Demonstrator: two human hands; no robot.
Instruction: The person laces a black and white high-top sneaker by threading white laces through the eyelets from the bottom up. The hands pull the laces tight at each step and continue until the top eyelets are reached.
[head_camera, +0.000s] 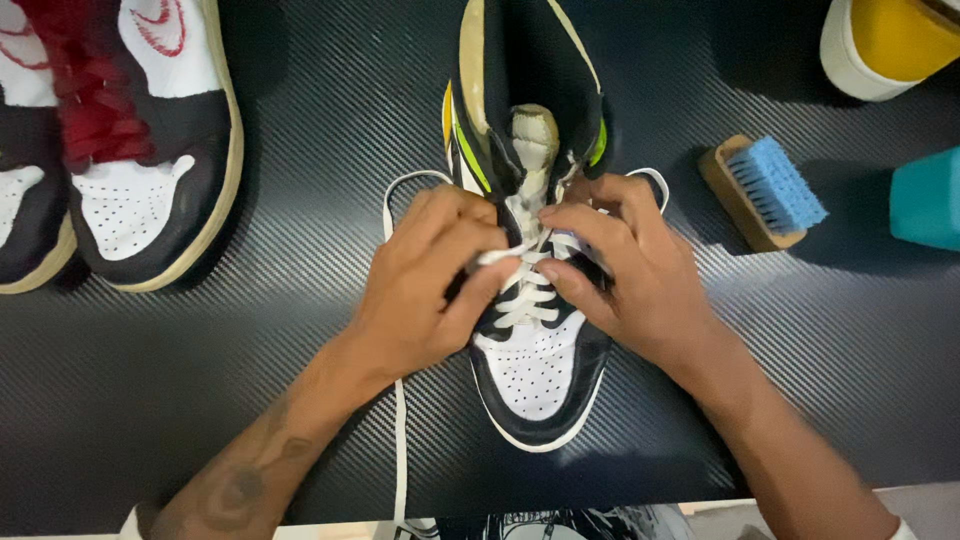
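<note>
A black and white high-top shoe (535, 375) stands in the middle of the dark ribbed worktop (250, 400), toe toward the person. The left hand (425, 290) is closed, pinching the end of a white lace (498, 256) between thumb and forefinger just over the eyelets. The right hand (625, 265) rests on the other side of the shoe, fingers curled and pressed to the laced front near the tongue; whether it grips the lace cannot be told. A loose run of lace trails down past the left forearm. A wooden brush with blue bristles (765, 193) lies well to the right, near a teal block (928, 198) and a yellow and white tub (885, 40). Red-laced shoes (130, 150) sit at the far left.
</note>
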